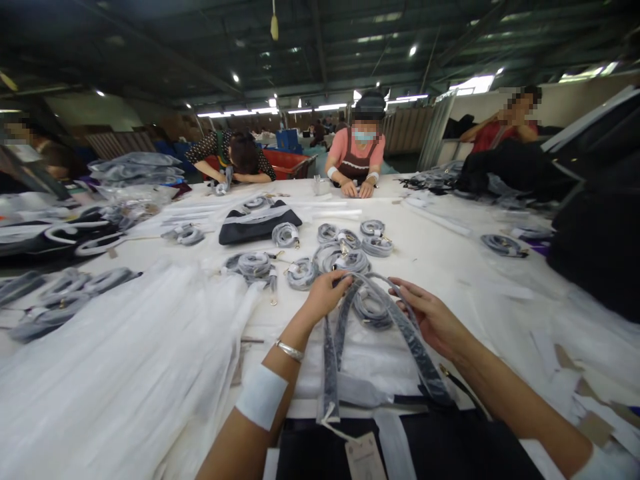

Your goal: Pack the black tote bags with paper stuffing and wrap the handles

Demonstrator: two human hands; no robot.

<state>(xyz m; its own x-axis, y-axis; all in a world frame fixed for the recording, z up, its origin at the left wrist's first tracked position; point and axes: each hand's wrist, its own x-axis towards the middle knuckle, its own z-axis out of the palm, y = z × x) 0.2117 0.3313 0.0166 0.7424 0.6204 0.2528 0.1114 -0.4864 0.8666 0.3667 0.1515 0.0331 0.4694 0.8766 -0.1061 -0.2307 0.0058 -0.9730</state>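
At the bottom a black handbag [450, 443] lies before me, with a paper hang tag [364, 459] tied by a white string. Its two handles [407, 333], wrapped in clear film, rise from the bag. My left hand [326, 293] is closed in a pinch on the top of the looped handle. Across from it, my right hand [433, 317] has its thumb and fingers round the right side of a thin wrapped strap. Just behind the handles lies a coiled, film-wrapped strap [373, 312].
More coiled straps [327, 257] with metal clips lie on the white table [435, 257]. A second black bag [260, 223] sits farther back. White wrapping sheets [120, 367] cover the left side. Co-workers stand along the far edge; one person [356, 157] faces me. Black goods pile up right.
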